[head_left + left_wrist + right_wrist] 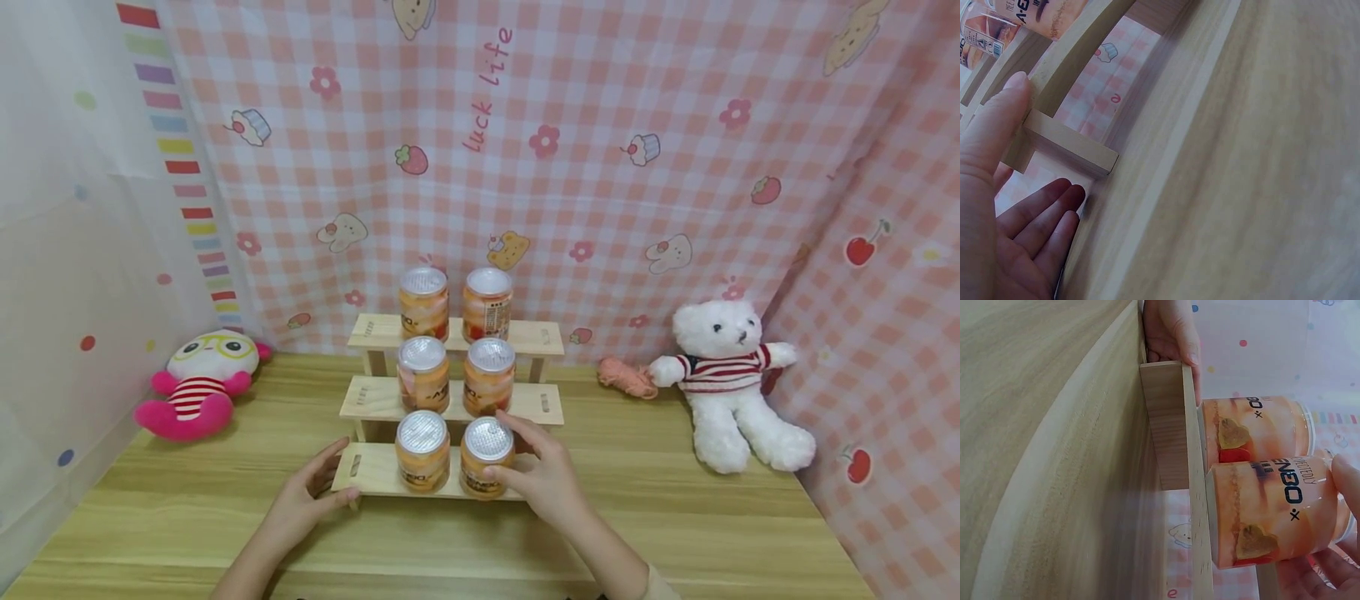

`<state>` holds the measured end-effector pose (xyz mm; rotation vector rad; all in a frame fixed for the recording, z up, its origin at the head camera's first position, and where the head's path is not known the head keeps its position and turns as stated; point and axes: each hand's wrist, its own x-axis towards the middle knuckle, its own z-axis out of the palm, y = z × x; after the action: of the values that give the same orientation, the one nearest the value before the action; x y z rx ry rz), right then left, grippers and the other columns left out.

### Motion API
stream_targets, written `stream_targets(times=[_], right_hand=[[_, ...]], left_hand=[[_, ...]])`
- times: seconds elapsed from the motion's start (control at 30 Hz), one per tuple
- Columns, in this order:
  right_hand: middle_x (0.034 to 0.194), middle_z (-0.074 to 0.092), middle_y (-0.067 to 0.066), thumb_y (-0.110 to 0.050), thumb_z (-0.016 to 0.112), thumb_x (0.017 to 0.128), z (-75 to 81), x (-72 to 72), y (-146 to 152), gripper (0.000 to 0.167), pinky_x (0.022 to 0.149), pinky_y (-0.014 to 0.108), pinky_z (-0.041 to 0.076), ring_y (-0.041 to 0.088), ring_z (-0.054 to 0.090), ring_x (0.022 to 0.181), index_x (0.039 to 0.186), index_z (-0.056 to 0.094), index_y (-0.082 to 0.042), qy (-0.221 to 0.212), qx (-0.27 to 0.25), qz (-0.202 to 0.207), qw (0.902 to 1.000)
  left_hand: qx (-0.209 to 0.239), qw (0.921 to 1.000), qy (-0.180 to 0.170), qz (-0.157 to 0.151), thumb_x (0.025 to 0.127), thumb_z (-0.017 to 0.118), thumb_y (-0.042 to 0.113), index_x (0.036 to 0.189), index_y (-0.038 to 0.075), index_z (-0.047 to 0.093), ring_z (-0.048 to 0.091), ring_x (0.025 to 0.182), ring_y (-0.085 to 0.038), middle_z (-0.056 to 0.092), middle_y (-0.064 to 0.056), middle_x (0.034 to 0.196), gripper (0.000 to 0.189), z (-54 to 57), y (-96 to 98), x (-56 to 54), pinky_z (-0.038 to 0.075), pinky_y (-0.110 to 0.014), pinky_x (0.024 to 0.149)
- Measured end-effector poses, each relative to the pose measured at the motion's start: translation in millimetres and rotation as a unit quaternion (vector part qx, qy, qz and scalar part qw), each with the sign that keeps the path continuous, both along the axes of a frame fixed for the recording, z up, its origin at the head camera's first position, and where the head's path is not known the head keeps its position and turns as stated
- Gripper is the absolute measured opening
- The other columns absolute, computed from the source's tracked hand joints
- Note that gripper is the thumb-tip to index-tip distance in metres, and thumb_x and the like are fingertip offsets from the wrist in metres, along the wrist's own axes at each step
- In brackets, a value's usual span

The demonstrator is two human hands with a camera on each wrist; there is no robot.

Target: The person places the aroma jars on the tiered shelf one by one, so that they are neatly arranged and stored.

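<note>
My right hand [547,479] grips the front-row right can [487,467], its thumb on the front and fingers around the far side. This can, orange with a silver lid, stands upright on the lowest step of a tiered wooden stand [375,473]. Beside it is a matching can [422,462]. At the stand's left end, my left hand [303,496] holds the lowest step, thumb along the front edge and fingers behind. In the left wrist view, the thumb [1007,112] lies against the board while the lower fingers extend under it.
Two cans stand on the middle step [378,400] and two on the top step [378,332]. A pink plush toy [198,387] lies left; a white teddy bear [723,392] sits right beside a pink yarn bundle [627,377]. A checked cloth [525,183] hangs behind.
</note>
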<state>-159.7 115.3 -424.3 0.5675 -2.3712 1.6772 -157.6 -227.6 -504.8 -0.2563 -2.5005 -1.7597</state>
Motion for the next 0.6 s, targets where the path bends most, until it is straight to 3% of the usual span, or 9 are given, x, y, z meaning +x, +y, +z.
stream_targets(times=[0.2, 0.43, 0.6], right_hand=[[0.125, 0.06, 0.001, -0.012, 0.085, 0.069, 1.1, 3.0, 6, 0.074, 0.092, 0.047, 0.046, 0.021, 0.06, 0.098, 0.136, 0.054, -0.011, -0.004, -0.016, 0.012, 0.9998], [0.12, 0.062, 0.004, -0.007, 0.083, 0.071, 7.2, 9.4, 19, 0.07, 0.087, 0.054, 0.047, 0.024, 0.059, 0.102, 0.134, 0.055, -0.009, -0.014, -0.029, 0.005, 0.9995], [0.126, 0.059, 0.012, -0.004, 0.081, 0.074, 11.4, 11.7, 32, 0.063, 0.089, 0.049, 0.047, 0.032, 0.055, 0.108, 0.132, 0.055, -0.002, 0.039, -0.019, 0.005, 0.9991]], left_hand=[[0.005, 1.0, 0.003, -0.003, 0.08, 0.079, 0.014, 0.144, 0.008, 0.042, 0.054, 0.113, -0.033, 0.057, -0.021, 0.126, 0.074, 0.8, 0.4, 1.4, 0.043, -0.025, 0.09], [0.007, 1.0, 0.001, -0.005, 0.08, 0.079, 0.013, 0.144, 0.008, 0.043, 0.054, 0.113, -0.031, 0.057, -0.021, 0.125, 0.075, 0.0, 1.9, 1.5, 0.043, -0.023, 0.09], [0.002, 1.0, 0.002, -0.009, 0.081, 0.078, 0.015, 0.145, 0.007, 0.041, 0.053, 0.114, -0.031, 0.056, -0.021, 0.126, 0.075, 1.5, 2.4, -0.7, 0.042, -0.023, 0.091]])
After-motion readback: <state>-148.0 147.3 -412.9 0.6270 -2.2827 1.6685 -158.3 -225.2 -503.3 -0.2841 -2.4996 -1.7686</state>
